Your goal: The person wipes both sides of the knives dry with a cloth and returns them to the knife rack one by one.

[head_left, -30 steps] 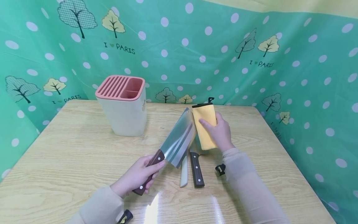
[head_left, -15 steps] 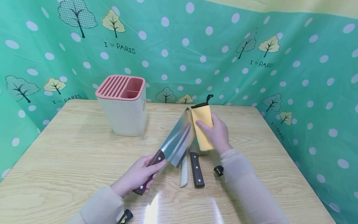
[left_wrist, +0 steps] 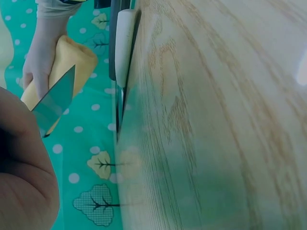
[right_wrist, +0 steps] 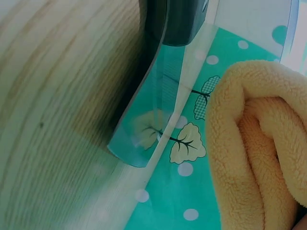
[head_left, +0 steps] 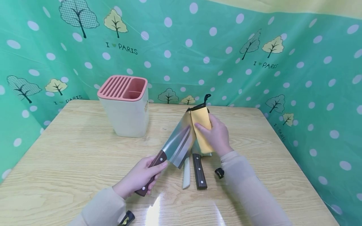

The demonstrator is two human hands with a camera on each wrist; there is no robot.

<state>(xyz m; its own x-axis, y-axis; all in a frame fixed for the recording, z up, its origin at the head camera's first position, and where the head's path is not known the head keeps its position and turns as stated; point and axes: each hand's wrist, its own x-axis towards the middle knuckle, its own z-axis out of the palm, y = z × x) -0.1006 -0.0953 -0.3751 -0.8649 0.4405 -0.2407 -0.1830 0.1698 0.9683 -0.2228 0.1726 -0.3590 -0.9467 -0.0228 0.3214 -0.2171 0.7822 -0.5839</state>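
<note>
Wood-grain surface (head_left: pixel 70 163) is lying beneath a raised cleaver (head_left: pixel 174 148); left grip (head_left: pixel 142 175) is clasping its handle (head_left: pixel 160 158), right grip (head_left: pixel 216 133) is pinching yellow cloth (head_left: pixel 200 122) against the blade (head_left: pixel 181 141). Strokes should be running spine-to-edge.

The table (head_left: pixel 65 153) is lying bare along the left, leaving a hand room to pass. The knife holder (head_left: pixel 127 117) is standing in the way at the back left, and a curtain (head_left: pixel 181 37) is walling off the far edge. The cleaver (head_left: pixel 181 138) and the cloth (head_left: pixel 202 141) are filling the space between the left hand (head_left: pixel 142 174) and the right hand (head_left: pixel 217 134). A white handle (head_left: pixel 186 174) and a dark handle (head_left: pixel 199 172) are obstructing the stretch between the wrists. Beyond the right sleeve (head_left: pixel 249 188), more bare table is offering passage.
</note>
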